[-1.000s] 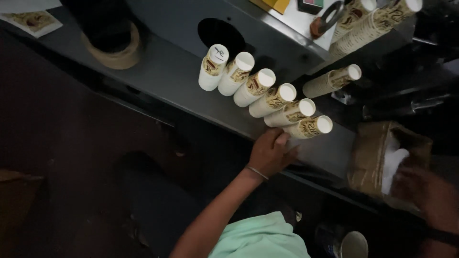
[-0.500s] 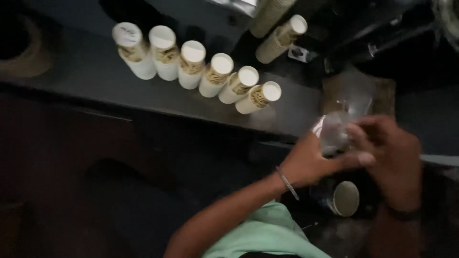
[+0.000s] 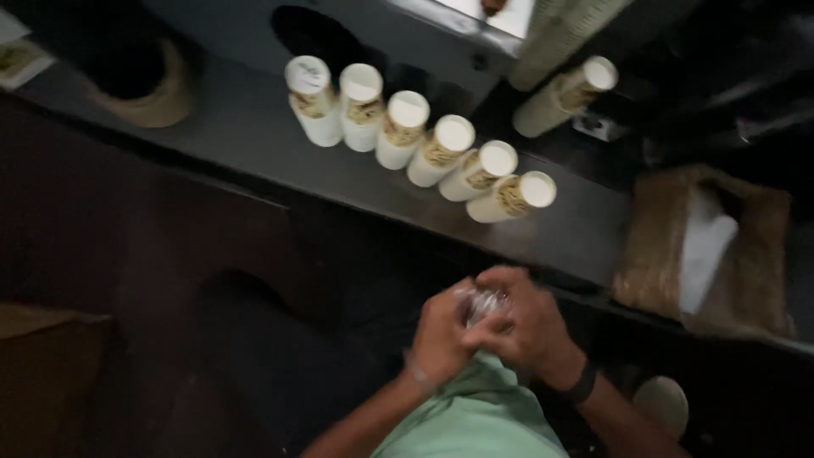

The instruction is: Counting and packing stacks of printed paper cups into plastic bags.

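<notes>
My left hand (image 3: 441,335) and my right hand (image 3: 530,326) are pressed together close to my chest, both gripping a small bundle of clear crinkly plastic (image 3: 482,304). What the bundle holds is blurred. Above the hands, a row of several white paper cups with brown patterns (image 3: 424,144) lies on its side on the dark grey counter (image 3: 246,136), rims facing me. The hands are below the counter's edge and touch none of the cups.
A brown paper bag (image 3: 661,246) with something white inside sits on the counter at right. One more cup stack (image 3: 564,97) lies behind the row. A round dark hole (image 3: 309,30) and a woven ring (image 3: 157,102) are at the back left. A cardboard box (image 3: 42,373) is at lower left.
My left hand left the nearest cup and joined my right hand at the paper bag. Both hands then drew back toward my chest with the plastic bundle. The view swung left.
</notes>
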